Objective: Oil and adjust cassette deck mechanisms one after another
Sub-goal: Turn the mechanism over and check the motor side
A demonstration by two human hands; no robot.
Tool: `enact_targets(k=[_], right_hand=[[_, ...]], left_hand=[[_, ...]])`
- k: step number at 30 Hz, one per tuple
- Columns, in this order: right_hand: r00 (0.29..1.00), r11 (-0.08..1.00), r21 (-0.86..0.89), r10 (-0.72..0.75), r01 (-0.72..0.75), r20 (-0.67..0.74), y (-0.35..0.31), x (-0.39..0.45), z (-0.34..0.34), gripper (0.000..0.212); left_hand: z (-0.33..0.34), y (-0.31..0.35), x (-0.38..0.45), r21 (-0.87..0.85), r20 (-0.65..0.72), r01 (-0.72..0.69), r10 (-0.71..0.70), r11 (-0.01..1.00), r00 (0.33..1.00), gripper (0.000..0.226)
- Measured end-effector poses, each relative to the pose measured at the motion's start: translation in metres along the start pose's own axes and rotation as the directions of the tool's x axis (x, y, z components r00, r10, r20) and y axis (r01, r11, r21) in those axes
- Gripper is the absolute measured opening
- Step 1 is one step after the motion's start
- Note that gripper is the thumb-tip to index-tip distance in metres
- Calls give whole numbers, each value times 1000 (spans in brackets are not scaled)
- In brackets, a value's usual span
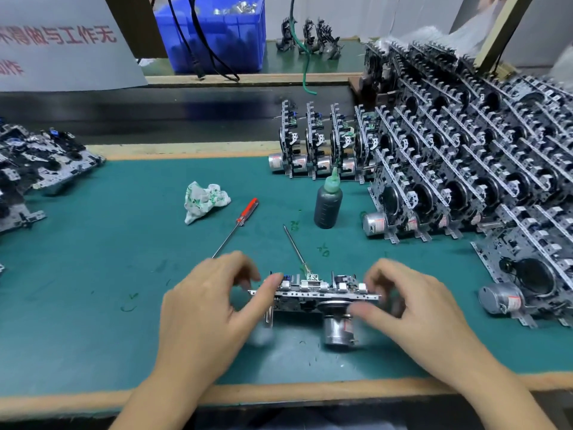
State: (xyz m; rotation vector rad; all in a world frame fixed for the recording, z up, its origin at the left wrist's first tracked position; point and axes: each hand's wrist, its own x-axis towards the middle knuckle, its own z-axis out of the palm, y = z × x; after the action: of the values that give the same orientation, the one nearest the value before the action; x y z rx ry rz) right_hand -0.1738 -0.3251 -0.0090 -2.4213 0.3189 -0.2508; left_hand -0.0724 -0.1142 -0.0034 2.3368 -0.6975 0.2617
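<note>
Holding a cassette deck mechanism (316,297) on edge between both hands near the front of the green mat (124,274). Left hand (206,308) pinches its left end with thumb and fingers, right hand (412,305) curls round the right end, motor hanging underneath. Just beyond the fingers: a thin probe (294,248), a red-handled screwdriver (237,226), an oil bottle (328,204).

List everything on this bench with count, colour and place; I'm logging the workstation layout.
mechanism in hand: one, silver-black, front centre
stacked mechanisms: many, silver-black, right
mechanism pile: several, left edge
oil bottle: one, dark, green tip, centre
screwdriver: one, red handle, centre
thin metal tool: one, behind held mechanism
rag: one, white-green, crumpled
bin: one, blue, back
mat: green
left hand: grips mechanism
right hand: grips mechanism
</note>
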Motion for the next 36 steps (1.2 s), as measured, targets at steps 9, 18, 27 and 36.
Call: enact_targets(k=[9, 18, 27, 36], right_hand=[[988, 928, 352, -146, 119, 50, 13, 10, 18, 27], [985, 828, 554, -156, 90, 72, 15, 11, 20, 37], [982, 805, 586, -170, 94, 77, 15, 15, 20, 31], [987, 780, 621, -149, 78, 63, 15, 11, 23, 30]], left_hand=[[10, 34, 16, -253, 154, -282, 326, 926, 933, 28], [17, 34, 16, -273, 113, -273, 313, 922, 943, 23], [20, 36, 19, -348, 112, -245, 300, 905, 947, 21], [21, 35, 18, -301, 108, -278, 322, 912, 941, 23]])
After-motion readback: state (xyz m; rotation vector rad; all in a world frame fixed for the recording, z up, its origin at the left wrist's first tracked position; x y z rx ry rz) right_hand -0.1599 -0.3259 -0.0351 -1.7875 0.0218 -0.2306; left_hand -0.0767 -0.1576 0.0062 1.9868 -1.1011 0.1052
